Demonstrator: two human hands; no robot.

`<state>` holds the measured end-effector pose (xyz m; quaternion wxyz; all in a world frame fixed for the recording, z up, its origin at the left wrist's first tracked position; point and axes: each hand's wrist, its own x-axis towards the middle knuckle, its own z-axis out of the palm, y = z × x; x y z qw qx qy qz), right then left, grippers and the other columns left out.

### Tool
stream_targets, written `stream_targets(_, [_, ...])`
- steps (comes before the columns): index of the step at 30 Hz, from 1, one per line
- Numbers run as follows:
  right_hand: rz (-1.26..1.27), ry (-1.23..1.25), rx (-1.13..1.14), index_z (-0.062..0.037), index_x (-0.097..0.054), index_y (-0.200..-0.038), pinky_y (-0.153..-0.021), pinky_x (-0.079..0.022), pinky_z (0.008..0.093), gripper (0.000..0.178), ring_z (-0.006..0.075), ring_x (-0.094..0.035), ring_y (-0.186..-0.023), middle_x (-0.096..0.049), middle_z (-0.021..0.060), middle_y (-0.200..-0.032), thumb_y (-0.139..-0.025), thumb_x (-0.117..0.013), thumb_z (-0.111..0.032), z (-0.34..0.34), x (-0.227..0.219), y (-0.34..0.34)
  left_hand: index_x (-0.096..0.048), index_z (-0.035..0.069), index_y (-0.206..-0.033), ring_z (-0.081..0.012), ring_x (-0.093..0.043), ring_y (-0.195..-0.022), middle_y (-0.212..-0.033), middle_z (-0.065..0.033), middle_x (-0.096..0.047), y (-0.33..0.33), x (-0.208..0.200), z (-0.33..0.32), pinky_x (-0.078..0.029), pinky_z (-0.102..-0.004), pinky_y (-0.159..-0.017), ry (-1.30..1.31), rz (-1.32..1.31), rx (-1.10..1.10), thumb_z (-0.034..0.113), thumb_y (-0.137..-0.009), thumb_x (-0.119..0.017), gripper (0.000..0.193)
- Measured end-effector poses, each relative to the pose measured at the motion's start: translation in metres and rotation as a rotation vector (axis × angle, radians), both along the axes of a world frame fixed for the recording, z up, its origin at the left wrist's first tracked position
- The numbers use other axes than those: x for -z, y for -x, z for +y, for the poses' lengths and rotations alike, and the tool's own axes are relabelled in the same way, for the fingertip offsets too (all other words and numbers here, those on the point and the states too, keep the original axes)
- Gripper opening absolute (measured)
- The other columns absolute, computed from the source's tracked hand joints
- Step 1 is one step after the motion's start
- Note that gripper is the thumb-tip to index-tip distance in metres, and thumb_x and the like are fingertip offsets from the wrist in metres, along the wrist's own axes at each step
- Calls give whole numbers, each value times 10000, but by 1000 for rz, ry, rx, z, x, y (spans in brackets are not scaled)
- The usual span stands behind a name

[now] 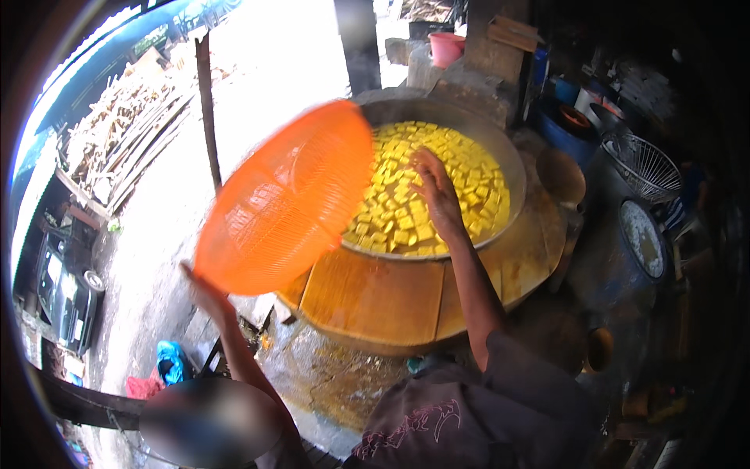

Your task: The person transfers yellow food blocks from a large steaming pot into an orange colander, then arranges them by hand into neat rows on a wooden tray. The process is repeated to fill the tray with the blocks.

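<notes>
Aloft, one orange basket (283,199), long axis rising rightward, lower rim clamped in the left hand (211,301), lies left of the right hand (437,191), fingers parted above yellow cubes (401,236).

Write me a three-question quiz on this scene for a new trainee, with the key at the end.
1. Multiple choice. Which hand holds the orange basket?
A) the left hand
B) the right hand
C) both together
2. True or false: the orange basket stands upright on the ground.
3. Fill the gap: the cubes in the round pan are ____ in colour.

Key
1. A. The right hand is over the round pan, apart from the orange basket.
2. False. It is held up at a tilt, with the left hand at its lower rim.
3. Yellow.
</notes>
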<state>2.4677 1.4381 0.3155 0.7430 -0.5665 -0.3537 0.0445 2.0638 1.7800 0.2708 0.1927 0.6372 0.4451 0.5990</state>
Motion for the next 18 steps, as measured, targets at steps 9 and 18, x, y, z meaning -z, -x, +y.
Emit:
stream_targets(9, [446, 152, 474, -3, -725, -896, -872, -572, 454, 715, 281, -742, -838, -786, 135, -884, -1185, -382, -561, -58, 113, -312, -660, 46, -827, -183, -582, -687, -755, -33, -612, -484, 100, -17, -496, -379, -704, 706, -189, 648, 538, -1150, -543, 600])
stream_targets(18, [342, 492, 691, -156, -313, -661, -545, -229, 437, 602, 182, -225, -515, -271, 13, -567, -1166, -400, -472, 11, 313, -557, -568, -71, -972, -458, -597, -902, -947, -292, -682, -682, 286, 51, -455, -564, -843, 662, 80, 468, 271, -1097, -530, 365])
